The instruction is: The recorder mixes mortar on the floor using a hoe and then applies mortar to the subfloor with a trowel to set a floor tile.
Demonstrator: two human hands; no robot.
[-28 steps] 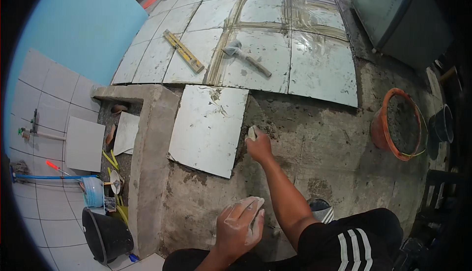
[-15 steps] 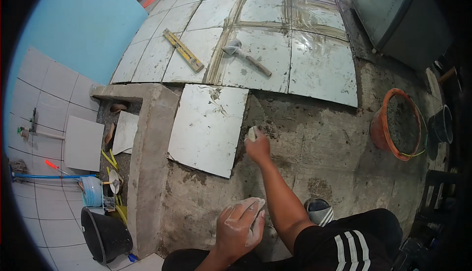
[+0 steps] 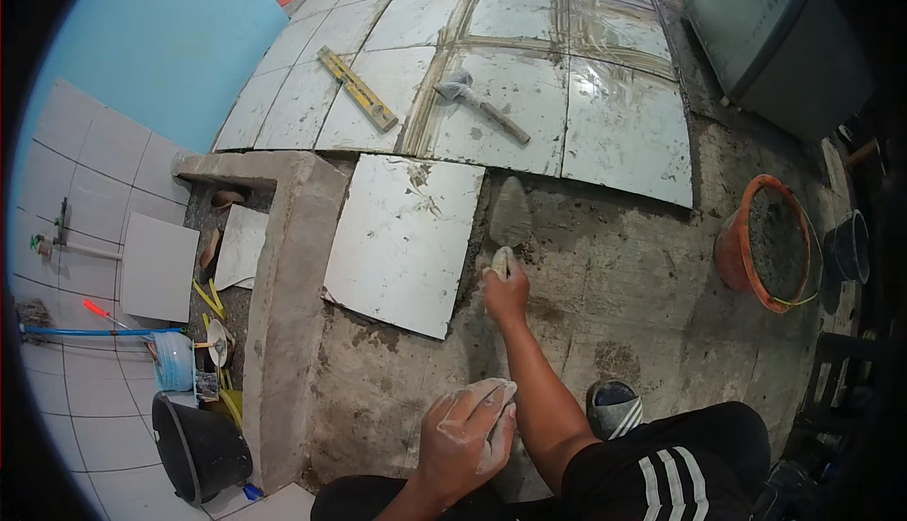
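A tiled floor [image 3: 529, 58] is filling the upper half of the view, its pale glossy tiles smeared with grey streaks, and below it a bare patch of rough grey mortar bed [image 3: 614, 285] is stretching toward the person. A loose white tile [image 3: 402, 238] is lying flat on that bed, just beside the laid tiles and against a low concrete curb [image 3: 288, 304] that is running down the left side. An orange bucket [image 3: 761, 247] holding grey mortar is standing at the right, well apart from the hands. A black bucket [image 3: 194, 445] is sitting at the lower left beyond the curb. On the laid tiles a yellow spirit level [image 3: 357, 89] is lying at a slant, and a hammer [image 3: 480, 105] is resting near it. The right hand [image 3: 505, 290] is reaching forward with its fingers wrapped tight around the handle of a trowel [image 3: 510, 219], whose grey blade is lying on the mortar bed just right of the loose tile's edge. The left hand [image 3: 468, 431] is resting low near the person's knee, dusted with cement, its fingers curled loosely together and holding nothing that shows. A grey sandal [image 3: 614, 408] is peeking out just beside the right forearm.
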